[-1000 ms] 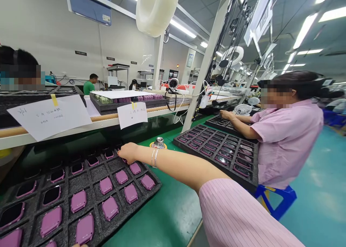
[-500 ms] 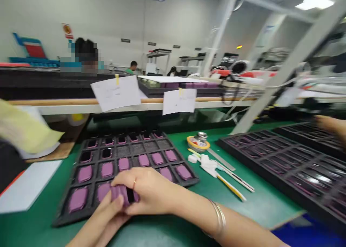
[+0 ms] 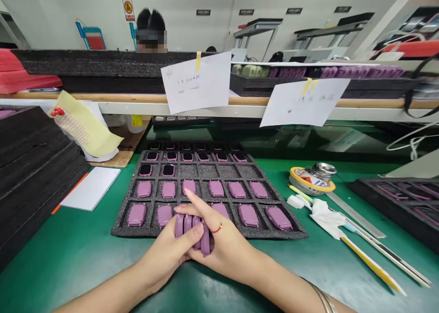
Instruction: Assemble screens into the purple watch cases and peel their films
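Pressed side by side between my hands is a stack of several purple smartwatch cases (image 3: pixel 188 225). My left hand (image 3: pixel 166 251) wraps the near and left side, its thumb lying across them. Around the right side curls my right hand (image 3: pixel 224 242), fingers over the top. Just beyond both hands lies a black foam tray (image 3: pixel 219 170). Its two near rows hold purple cases back side up (image 3: pixel 168 189). Farther rows hold watches with dark screens up (image 3: pixel 168 170), beside several bare pockets. My hands hide part of the nearest row.
To the right stand an orange-rimmed bowl (image 3: pixel 297 185), a metal ruler (image 3: pixel 356 215), a toothbrush (image 3: pixel 372 265) and white tissue (image 3: pixel 327 219). Another foam tray (image 3: pixel 363 185) is at far right. Dark foam stacks (image 3: pixel 34 167) and a white pad (image 3: pixel 89 188) are left. A shelf (image 3: pixel 133 107) crosses behind.
The view has swung right and settled. Both hands still hold the cases, now showing several stacked edges. The other person's arm at far right is out of view.
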`<state>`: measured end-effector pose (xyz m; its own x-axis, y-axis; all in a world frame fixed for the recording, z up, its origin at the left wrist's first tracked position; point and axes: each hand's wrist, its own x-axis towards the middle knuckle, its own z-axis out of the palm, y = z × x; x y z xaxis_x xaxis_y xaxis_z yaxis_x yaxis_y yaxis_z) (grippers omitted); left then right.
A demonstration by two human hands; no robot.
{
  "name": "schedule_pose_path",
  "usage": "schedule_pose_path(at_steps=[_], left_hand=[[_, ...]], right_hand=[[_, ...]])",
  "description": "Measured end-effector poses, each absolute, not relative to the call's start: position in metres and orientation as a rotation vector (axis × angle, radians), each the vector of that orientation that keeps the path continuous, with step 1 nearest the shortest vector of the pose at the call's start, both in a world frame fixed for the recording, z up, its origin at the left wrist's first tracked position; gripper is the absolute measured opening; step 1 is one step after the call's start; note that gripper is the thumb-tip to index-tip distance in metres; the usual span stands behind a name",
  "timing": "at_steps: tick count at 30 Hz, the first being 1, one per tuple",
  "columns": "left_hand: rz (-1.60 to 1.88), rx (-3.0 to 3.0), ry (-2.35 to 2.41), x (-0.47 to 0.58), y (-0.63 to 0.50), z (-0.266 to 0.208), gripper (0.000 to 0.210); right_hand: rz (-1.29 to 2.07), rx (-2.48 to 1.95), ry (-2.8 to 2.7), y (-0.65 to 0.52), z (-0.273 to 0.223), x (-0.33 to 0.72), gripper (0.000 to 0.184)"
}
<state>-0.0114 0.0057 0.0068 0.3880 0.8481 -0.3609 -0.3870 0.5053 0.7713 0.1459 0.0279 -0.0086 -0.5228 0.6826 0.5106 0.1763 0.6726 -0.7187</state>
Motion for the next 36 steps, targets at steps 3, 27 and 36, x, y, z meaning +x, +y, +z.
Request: schedule_pose_path(at_steps=[3, 27, 36], left_hand=[[0.85, 0.543, 0.64, -0.015, 0.006, 0.01, 0.047], [0.933, 0.717, 0.714, -0.014, 0.0, 0.015, 0.043], [0.881, 0.925, 0.837, -0.014, -0.004, 0.014, 0.064]], right_hand=[[0.827, -0.636, -1.999, 0.029, -0.006, 0.149, 0.099], [0.905, -0.545, -1.916, 0.027, 0.005, 0.155, 0.106], [0.962, -0.499, -1.93, 0.031, 0.001, 0.16, 0.105]])
